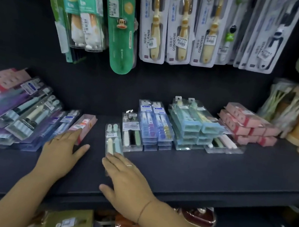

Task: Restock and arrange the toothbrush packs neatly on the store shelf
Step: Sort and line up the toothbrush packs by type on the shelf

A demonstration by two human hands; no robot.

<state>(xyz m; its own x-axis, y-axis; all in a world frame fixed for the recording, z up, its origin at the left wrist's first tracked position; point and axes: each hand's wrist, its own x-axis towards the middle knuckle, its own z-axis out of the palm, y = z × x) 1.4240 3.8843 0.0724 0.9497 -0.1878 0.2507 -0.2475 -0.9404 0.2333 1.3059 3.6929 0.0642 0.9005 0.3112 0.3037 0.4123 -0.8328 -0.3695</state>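
My left hand, fingers straight and together, touches the pink toothbrush pack; my right hand, likewise, touches the clear two-brush pack

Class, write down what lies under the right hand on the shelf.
Under the fingertips of the right hand lies the near end of a clear two-brush pack, flat on the dark shelf. The hand covers that end's edge and the shelf beneath it.

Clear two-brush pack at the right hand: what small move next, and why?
Probably push the clear two-brush pack back with the right hand, whose straight fingers touch its near end. It sits further forward than the soft toothbrush pack beside it.
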